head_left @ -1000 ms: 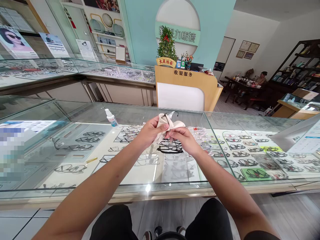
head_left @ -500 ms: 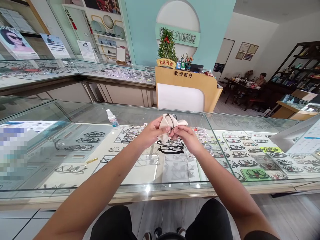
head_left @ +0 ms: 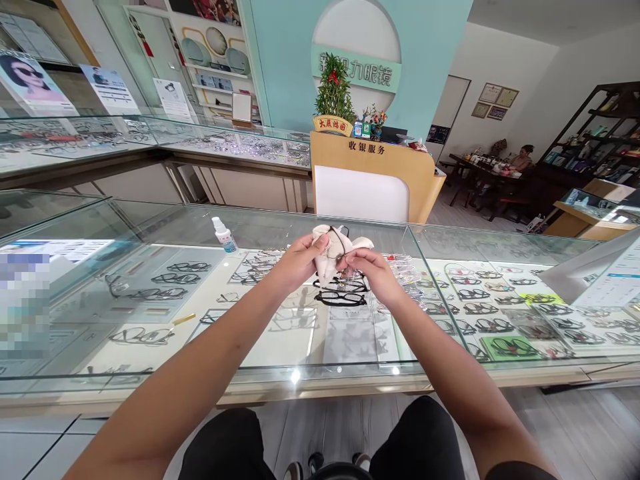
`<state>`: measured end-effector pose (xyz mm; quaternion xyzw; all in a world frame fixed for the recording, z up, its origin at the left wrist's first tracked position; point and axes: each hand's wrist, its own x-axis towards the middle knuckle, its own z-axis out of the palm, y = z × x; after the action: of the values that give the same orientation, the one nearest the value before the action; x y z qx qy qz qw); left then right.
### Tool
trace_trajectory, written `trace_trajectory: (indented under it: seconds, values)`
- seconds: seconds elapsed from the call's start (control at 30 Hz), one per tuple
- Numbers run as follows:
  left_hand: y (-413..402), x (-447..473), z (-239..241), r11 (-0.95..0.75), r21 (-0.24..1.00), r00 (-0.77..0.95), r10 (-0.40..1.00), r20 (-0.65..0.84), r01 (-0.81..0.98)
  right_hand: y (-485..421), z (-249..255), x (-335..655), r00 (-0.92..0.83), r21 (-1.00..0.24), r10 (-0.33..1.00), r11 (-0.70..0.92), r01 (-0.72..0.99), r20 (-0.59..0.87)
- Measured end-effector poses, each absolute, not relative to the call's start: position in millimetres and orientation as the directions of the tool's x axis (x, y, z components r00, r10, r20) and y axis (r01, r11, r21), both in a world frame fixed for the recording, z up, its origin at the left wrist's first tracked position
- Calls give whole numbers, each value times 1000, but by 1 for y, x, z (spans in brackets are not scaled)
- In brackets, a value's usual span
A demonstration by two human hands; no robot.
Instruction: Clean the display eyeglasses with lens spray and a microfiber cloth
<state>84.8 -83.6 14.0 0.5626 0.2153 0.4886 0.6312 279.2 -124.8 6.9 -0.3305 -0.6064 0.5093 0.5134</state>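
Observation:
Both my hands are raised over a glass display counter (head_left: 350,347). My left hand (head_left: 295,261) is closed on a pale cream cleaning cloth (head_left: 325,257) wrapped round part of a pair of dark-framed glasses (head_left: 337,241). My right hand (head_left: 367,270) pinches the glasses from the right, fingers closed. Much of the frame is hidden in the cloth. Another black pair of glasses (head_left: 341,297) lies on the counter just below my hands.
A small white spray bottle (head_left: 223,235) stands on the glass to the left. Several glasses lie inside the case. A wooden cashier desk (head_left: 373,177) with a potted plant (head_left: 333,97) stands behind. A person (head_left: 523,159) sits at a far table on the right.
My hands have turned the glasses and cloth a little; more of the dark frame shows above the cloth. Both hands stay in about the same place.

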Motion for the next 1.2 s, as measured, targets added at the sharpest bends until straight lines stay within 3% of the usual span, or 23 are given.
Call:
trace_trajectory:
  seconds: [0.13,0.47,0.7,1.03,1.2]
  values:
    - [-87,87,17,-107,926,543,783,303,-362,-124,9,282,-227,-948,925,271,-165,304]
    - [-92,92,11,-171,913,314,902,296,-371,-130,3,267,-302,-958,910,256,-126,283]
    - [-89,87,19,-150,912,483,809,335,-381,-123,8,285,-248,-942,912,291,-164,325]
    - [-92,91,8,-178,926,237,935,265,-334,-131,-5,260,-381,-952,874,292,-90,304]
    - [-92,91,14,-165,914,344,890,300,-371,-130,7,273,-285,-937,893,325,-124,348]
